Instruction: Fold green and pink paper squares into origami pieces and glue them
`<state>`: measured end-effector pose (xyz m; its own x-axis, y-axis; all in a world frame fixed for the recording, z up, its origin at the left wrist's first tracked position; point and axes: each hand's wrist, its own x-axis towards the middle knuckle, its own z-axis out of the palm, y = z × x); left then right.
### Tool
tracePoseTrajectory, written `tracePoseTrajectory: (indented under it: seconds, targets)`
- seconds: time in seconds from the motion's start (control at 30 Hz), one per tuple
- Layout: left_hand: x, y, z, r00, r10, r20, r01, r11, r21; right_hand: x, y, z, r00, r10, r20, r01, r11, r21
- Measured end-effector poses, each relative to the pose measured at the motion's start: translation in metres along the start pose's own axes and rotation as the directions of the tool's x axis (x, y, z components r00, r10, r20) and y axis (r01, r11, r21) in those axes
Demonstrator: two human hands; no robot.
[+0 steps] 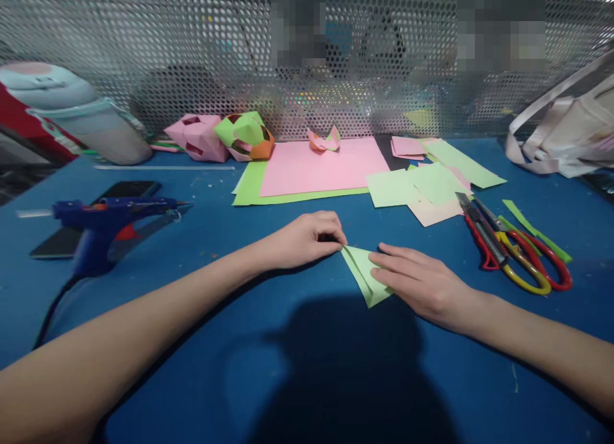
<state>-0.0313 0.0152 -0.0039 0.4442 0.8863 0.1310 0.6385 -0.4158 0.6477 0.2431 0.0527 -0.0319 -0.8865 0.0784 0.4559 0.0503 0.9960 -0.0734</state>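
Observation:
A light green piece of folded paper (367, 284) lies on the blue table between my hands, a folded flap showing along its left side. My left hand (314, 239) pinches the paper's upper left corner between thumb and fingers. Stretched out flat, the fingers of my right hand (426, 281) rest on the paper's right part and cover it there. The right thumb is mostly hidden.
On the right lie a utility knife (484, 233) and scissors (525, 265). Cut paper squares (436, 182) and pink sheets (321, 169) lie behind my hands. At left are a blue glue gun (105, 220), a phone (52, 242) and a bottle (91, 121). Folded paper shapes (199, 137) stand by the perforated metal panel (192, 47).

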Motion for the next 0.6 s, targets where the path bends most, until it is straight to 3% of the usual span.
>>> tracePoseTrajectory:
  seconds: [0.17, 0.6]
  targets:
    - [0.0005, -0.0009, -0.0018, 0.999, -0.033, 0.014, 0.034, 0.999, -0.027, 0.0036, -0.0075, 0.0026, 0.998, 0.041, -0.043, -0.042, 0.999, -0.014]
    - [0.0021, 0.0014, -0.0075, 0.996, -0.079, 0.035, 0.082, 0.994, -0.076, 0.0040, -0.0064, 0.0028, 0.998, -0.040, -0.042, 0.040, 0.999, -0.004]
